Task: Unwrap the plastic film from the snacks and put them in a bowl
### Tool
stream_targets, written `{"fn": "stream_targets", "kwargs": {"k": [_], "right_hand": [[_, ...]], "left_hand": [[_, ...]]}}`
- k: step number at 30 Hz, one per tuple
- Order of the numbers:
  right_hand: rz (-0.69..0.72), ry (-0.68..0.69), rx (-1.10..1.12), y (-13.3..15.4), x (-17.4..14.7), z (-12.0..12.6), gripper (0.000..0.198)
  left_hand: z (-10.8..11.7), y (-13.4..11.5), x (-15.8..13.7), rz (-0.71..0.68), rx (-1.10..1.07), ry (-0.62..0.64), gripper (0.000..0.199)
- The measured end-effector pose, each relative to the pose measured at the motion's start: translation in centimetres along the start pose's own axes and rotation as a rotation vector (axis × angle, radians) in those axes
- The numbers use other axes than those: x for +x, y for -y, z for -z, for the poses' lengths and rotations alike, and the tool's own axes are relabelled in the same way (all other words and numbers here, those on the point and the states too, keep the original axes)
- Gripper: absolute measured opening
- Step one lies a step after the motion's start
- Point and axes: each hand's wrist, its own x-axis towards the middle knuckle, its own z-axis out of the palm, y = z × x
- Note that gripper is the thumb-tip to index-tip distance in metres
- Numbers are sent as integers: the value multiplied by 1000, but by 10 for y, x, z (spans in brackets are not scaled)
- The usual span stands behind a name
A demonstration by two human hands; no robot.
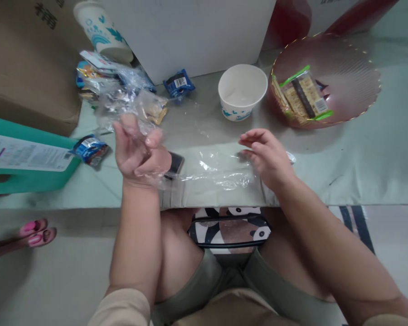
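Observation:
A long clear plastic bag (221,179) stretches across the table's front between my two hands. Its left end overlaps the heel of my left hand (139,151), whose fingers are curled upward with thin clear film among them. At the bag's right end is my right hand (270,156), its fingers bent but apart, with a visible gap between them. Whether its underside touches the film cannot be made out. A dark flat object (175,165) shows partly behind my left hand. Just beyond that hand lies a heap of clear wrappers and small snack packets (120,93).
A white paper tub (243,93) stands left of a pink glass bowl (355,77) holding packaged crackers (304,95). Blue packets (179,84) lie at the back and left. A paper cup (100,29), cardboard box (30,63) and green carton (27,156) are left. Someone's feet (37,233) show below.

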Motion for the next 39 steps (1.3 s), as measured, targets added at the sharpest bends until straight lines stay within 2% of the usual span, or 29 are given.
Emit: {"fn": "stream_targets", "kwargs": {"k": [4, 8, 12, 15, 18, 20, 21, 23, 26, 30, 33, 36, 39], "right_hand": [[-147, 149, -26, 0, -5, -17, 56], [-291, 285, -33, 3, -9, -27, 65], [-399, 405, 33, 3, -9, -44, 70], [-505, 473, 106, -2, -6, -57, 75], [-606, 678, 196, -8, -3, -66, 67], [-613, 823, 220, -10, -1, -67, 50], [-591, 847, 227, -10, -1, -66, 45], [-527, 782, 250, -9, 0, -61, 43], [-432, 566, 300, -1, 3, -49, 45], [-304, 354, 277, 13, 7, -29, 64], [-241, 255, 254, 23, 3, -22, 66], [-224, 204, 209, 26, -7, -19, 55], [-191, 296, 50, 23, -15, -13, 51]], "left_hand": [[12, 1, 2, -57, -145, 88, 53], [25, 4, 2, -66, -157, 196, 43], [26, 14, -8, -256, 11, 98, 48], [21, 17, -16, -325, 84, 39, 56], [20, 14, -15, -256, 147, 45, 58], [23, 10, -10, -195, 146, 12, 62], [26, 7, -7, -176, 122, -10, 64], [30, 1, -1, -146, 52, -26, 65], [32, -13, 2, -67, -69, 23, 55], [30, -25, 3, 161, -198, 112, 70], [31, -23, 7, 249, -163, 63, 65], [34, -16, 13, 260, -71, -19, 50], [35, -12, 17, 235, -17, -86, 45]]}}
